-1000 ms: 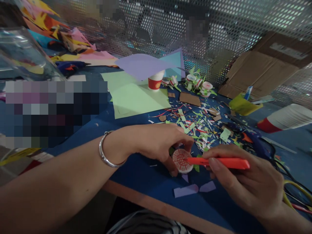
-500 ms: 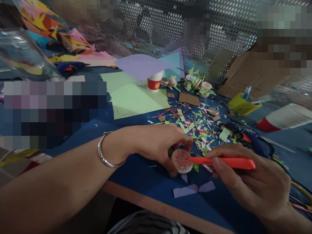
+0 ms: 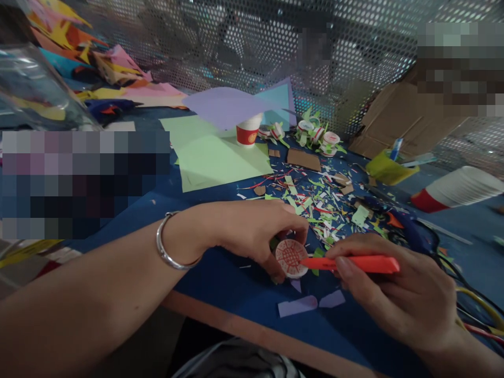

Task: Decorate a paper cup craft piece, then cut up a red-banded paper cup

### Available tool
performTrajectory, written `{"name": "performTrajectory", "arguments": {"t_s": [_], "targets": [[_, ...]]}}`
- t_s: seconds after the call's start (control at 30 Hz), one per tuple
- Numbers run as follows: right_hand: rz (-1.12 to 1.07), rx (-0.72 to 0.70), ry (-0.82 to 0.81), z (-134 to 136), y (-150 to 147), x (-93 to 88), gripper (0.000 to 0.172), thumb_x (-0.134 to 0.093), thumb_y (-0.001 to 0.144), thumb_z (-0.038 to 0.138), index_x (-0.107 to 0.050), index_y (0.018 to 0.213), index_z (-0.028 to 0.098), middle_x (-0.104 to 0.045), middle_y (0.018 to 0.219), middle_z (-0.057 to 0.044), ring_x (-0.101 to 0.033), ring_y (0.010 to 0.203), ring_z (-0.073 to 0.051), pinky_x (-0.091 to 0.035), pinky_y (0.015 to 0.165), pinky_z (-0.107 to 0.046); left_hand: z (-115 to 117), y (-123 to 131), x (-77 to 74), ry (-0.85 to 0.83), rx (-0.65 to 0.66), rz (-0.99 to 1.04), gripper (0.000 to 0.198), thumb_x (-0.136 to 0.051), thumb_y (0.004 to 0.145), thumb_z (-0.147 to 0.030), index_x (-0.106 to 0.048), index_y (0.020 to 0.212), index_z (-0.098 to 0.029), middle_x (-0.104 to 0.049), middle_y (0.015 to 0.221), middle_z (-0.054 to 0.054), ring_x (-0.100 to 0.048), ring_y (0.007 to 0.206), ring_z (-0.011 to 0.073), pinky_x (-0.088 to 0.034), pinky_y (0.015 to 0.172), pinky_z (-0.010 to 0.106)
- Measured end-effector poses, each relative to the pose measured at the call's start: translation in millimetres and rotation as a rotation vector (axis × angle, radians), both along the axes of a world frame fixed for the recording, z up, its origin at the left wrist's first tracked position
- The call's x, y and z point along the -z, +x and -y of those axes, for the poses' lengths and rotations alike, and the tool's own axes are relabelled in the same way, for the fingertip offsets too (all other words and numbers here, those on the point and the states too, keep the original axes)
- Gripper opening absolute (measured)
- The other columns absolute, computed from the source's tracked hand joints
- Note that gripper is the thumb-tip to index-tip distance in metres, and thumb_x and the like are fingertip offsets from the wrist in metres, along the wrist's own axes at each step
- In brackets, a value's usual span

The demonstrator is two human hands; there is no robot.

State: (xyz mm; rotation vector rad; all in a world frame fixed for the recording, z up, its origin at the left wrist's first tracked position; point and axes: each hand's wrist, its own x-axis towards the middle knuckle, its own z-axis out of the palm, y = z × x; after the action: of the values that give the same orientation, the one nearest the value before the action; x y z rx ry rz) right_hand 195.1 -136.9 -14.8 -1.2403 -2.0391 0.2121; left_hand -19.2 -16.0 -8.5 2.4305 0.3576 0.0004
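Observation:
My left hand (image 3: 260, 228), with a silver bangle (image 3: 167, 247) on its wrist, pinches a small white paper-cup base (image 3: 291, 258) between thumb and fingers. Its round top faces up and bears a red-orange drawn grid with marks around the edge. Green bits of paper stick out beside it. In my right hand (image 3: 386, 283) is an orange-red marker pen (image 3: 354, 263), its tip on the right side of that top. Just below lie purple paper pieces (image 3: 297, 306) on the blue tabletop (image 3: 220, 278).
Paper scraps (image 3: 318, 207) are strewn beyond my hands. Behind them sit green sheets (image 3: 220, 168), a red-and-white paper cup (image 3: 247, 134) and several green-trimmed cup bases (image 3: 329, 140). Stacked cups (image 3: 460, 189), a yellow holder (image 3: 388, 168) and cables (image 3: 480, 307) are at right.
My right hand and the marker have shifted slightly left, the tip still at the drawn top. The left hand keeps its hold on the cup base; the whole view has moved slightly.

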Motion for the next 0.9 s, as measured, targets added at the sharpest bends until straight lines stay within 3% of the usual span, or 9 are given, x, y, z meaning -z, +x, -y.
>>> {"name": "performTrajectory", "arguments": {"t_s": [0.9], "targets": [[0.046,-0.051,0.047,-2.7,0.1,1.1,0.007,-0.062,0.092,0.020,-0.065,0.094,0.027,-0.075,0.075,0.006,-0.070,0.057,-0.008,-0.050,0.054,-0.019,0.4,0.2,0.2,0.018,0.001,0.013,0.050,-0.087,0.070,-0.040,-0.066,0.110,-0.020,-0.062,0.101,0.001,-0.057,0.091,0.0187,-0.039,0.070,0.028]]}}
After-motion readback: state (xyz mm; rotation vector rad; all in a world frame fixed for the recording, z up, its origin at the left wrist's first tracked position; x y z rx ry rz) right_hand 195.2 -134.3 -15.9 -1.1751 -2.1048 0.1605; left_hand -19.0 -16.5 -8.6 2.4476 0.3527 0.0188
